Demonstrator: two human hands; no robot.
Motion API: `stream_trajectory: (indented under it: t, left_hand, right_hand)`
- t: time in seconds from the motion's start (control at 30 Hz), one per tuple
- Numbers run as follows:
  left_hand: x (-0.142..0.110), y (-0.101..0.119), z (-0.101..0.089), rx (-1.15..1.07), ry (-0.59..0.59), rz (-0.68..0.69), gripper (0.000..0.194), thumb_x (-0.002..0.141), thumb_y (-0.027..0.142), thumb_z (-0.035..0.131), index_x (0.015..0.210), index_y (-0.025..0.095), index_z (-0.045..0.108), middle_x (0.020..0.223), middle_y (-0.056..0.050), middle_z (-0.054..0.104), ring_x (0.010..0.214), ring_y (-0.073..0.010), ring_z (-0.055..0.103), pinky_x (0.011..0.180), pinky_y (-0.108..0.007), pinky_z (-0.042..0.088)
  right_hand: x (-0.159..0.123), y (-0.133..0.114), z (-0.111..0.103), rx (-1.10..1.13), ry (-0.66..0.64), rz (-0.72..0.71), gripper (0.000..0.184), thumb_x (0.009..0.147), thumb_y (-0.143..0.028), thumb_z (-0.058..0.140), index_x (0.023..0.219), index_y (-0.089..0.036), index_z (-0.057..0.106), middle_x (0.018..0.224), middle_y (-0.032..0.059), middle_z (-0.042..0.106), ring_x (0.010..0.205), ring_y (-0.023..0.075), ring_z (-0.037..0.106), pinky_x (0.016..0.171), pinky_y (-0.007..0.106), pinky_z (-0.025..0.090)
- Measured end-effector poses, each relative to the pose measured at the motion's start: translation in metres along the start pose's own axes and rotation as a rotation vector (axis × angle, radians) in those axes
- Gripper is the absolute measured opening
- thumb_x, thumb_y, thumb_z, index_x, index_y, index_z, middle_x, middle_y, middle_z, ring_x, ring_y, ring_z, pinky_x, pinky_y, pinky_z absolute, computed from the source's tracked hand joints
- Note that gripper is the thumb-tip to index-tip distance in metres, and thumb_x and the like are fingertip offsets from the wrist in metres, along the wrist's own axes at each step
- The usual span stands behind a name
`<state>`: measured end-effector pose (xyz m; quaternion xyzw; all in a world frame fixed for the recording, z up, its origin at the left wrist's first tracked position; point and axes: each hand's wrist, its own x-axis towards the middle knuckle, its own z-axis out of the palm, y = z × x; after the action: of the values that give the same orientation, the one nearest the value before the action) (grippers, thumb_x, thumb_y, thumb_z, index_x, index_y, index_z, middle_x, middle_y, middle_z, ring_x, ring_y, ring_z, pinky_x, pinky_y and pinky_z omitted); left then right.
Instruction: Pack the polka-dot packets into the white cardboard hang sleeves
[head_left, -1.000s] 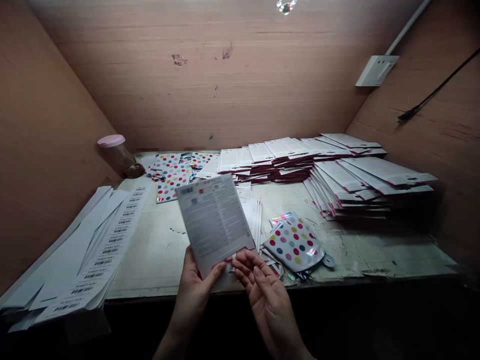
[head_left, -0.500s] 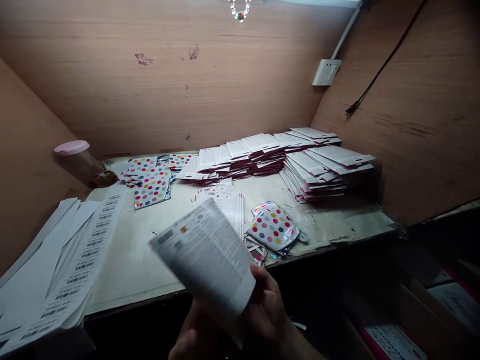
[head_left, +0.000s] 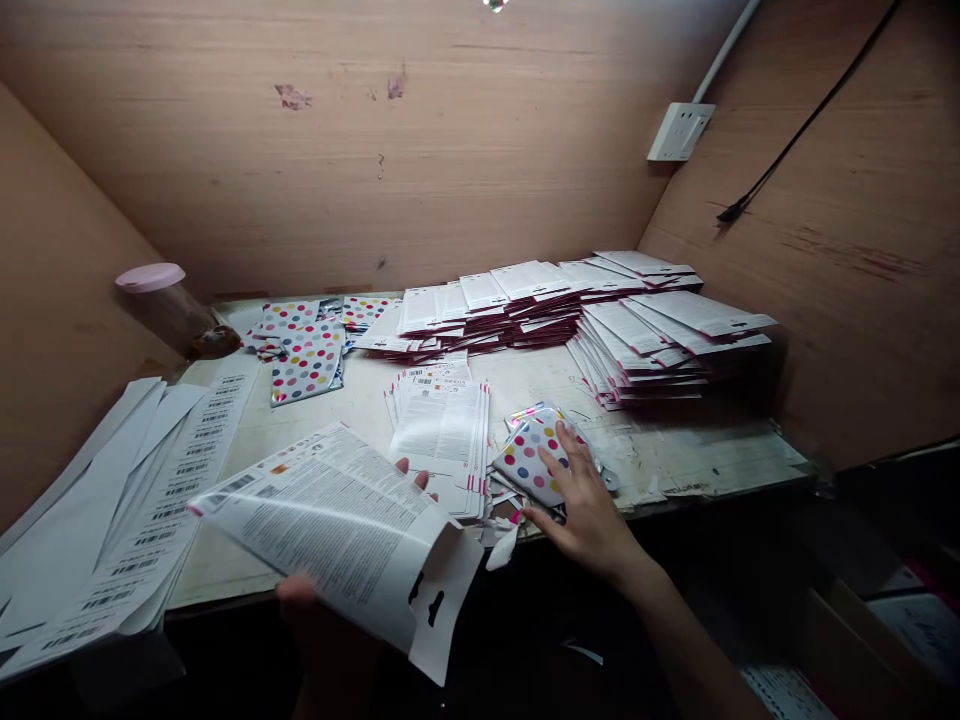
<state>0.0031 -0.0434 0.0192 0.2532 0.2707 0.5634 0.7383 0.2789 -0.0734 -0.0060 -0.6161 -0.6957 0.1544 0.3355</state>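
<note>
At near edge of worktop [head_left: 360,400], L hand [head_left: 315,615] has printed sleeve [head_left: 330,520] pinched btwn thumb & fingers, hang-hole end twd R side, prob. for easy access. R hand [head_left: 589,510] has spread grip over dotted packets [head_left: 525,460], nothing clasped, contact unclear.

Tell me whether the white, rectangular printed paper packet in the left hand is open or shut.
The packet looks open: its two layers stand apart at the slotted end.

Desk [head_left: 360,400]: pale, scuffed, chipped at front edge
Barcode sheets [head_left: 161,520]: along left end
Jar [head_left: 161,305]: back left corner
Dotted packets [head_left: 306,360]: near jar
Envelope stacks [head_left: 637,340]: back and right
Printed cards [head_left: 442,430]: middle pile
Shiny dotted pouch [head_left: 523,455]: front, beside cards
</note>
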Motion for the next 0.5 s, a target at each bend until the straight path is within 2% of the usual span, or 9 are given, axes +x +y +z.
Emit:
stream_trajectory:
  t: [0.03, 0.07, 0.17, 0.23, 0.3, 0.4, 0.47, 0.5]
  left_hand:
    - [-0.004, -0.001, 0.005, -0.017, 0.008, 0.002, 0.112, 0.041, 0.081, 0.073, 0.135, 0.024, 0.051, 0.135, -0.015, 0.058, 0.130, -0.0481, 0.042, 0.094, -0.059, 0.049]
    - [-0.009, -0.004, 0.010, -0.036, 0.008, 0.003, 0.108, 0.047, 0.078, 0.073, 0.137, 0.024, 0.049, 0.138, -0.014, 0.056, 0.131, -0.0471, 0.041, 0.096, -0.059, 0.047]
    - [-0.018, -0.010, 0.019, -0.067, -0.032, 0.011, 0.100, 0.057, 0.072, 0.073, 0.140, 0.023, 0.045, 0.136, -0.015, 0.057, 0.130, -0.0463, 0.043, 0.100, -0.061, 0.044]
    - [-0.018, -0.012, 0.019, -0.079, -0.062, 0.017, 0.098, 0.061, 0.069, 0.073, 0.143, 0.023, 0.041, 0.136, -0.015, 0.057, 0.130, -0.0451, 0.044, 0.103, -0.062, 0.040]
    - [-0.017, -0.013, 0.017, -0.099, -0.079, -0.006, 0.097, 0.065, 0.068, 0.071, 0.145, 0.023, 0.037, 0.138, -0.015, 0.055, 0.132, -0.0443, 0.042, 0.107, -0.062, 0.035]
    - [-0.013, -0.015, 0.017, -0.138, -0.082, -0.023, 0.097, 0.069, 0.069, 0.067, 0.147, 0.023, 0.034, 0.142, -0.015, 0.051, 0.135, -0.0434, 0.038, 0.110, -0.062, 0.030]
    - [-0.011, -0.017, 0.019, -0.144, -0.071, -0.005, 0.097, 0.069, 0.070, 0.066, 0.148, 0.023, 0.034, 0.143, -0.015, 0.050, 0.136, -0.0429, 0.036, 0.111, -0.061, 0.029]
    - [-0.009, -0.018, 0.020, -0.144, -0.064, 0.002, 0.097, 0.069, 0.071, 0.065, 0.148, 0.023, 0.033, 0.143, -0.014, 0.050, 0.137, -0.0428, 0.035, 0.111, -0.061, 0.029]
  right_hand:
    - [0.006, 0.013, 0.003, -0.181, -0.002, -0.017, 0.067, 0.084, -0.046, 0.062, 0.139, -0.013, 0.045, 0.156, 0.0212, 0.024, 0.145, 0.0387, 0.013, 0.115, 0.060, 0.017]
    - [0.009, 0.023, 0.008, -0.306, -0.043, -0.032, 0.071, 0.084, -0.045, 0.062, 0.144, -0.013, 0.040, 0.157, 0.0210, 0.019, 0.146, 0.0396, 0.009, 0.114, 0.062, 0.015]
    - [0.004, 0.039, 0.027, -0.475, -0.149, -0.071, 0.069, 0.084, -0.030, 0.059, 0.148, -0.017, 0.034, 0.157, 0.0181, 0.022, 0.145, 0.0386, 0.016, 0.113, 0.060, 0.023]
    - [-0.005, 0.041, 0.034, -0.501, -0.125, -0.089, 0.070, 0.080, -0.015, 0.055, 0.147, -0.018, 0.036, 0.156, 0.0164, 0.027, 0.143, 0.0387, 0.022, 0.112, 0.059, 0.028]
    - [-0.013, 0.039, 0.030, -0.450, -0.046, -0.129, 0.070, 0.079, -0.004, 0.047, 0.146, -0.018, 0.037, 0.151, 0.0153, 0.038, 0.141, 0.0367, 0.030, 0.110, 0.059, 0.033]
    - [-0.023, 0.024, 0.009, -0.180, 0.108, -0.227, 0.063, 0.086, -0.001, 0.036, 0.146, -0.021, 0.038, 0.142, 0.0124, 0.051, 0.135, 0.0283, 0.043, 0.110, 0.052, 0.039]
    - [-0.029, 0.007, -0.008, 0.061, 0.114, -0.259, 0.055, 0.093, -0.007, 0.036, 0.146, -0.021, 0.037, 0.143, 0.0114, 0.050, 0.133, 0.0249, 0.046, 0.110, 0.045, 0.041]
    - [-0.032, -0.001, -0.015, 0.159, 0.063, -0.279, 0.052, 0.095, -0.012, 0.037, 0.146, -0.020, 0.037, 0.144, 0.0115, 0.049, 0.133, 0.0247, 0.046, 0.110, 0.043, 0.042]
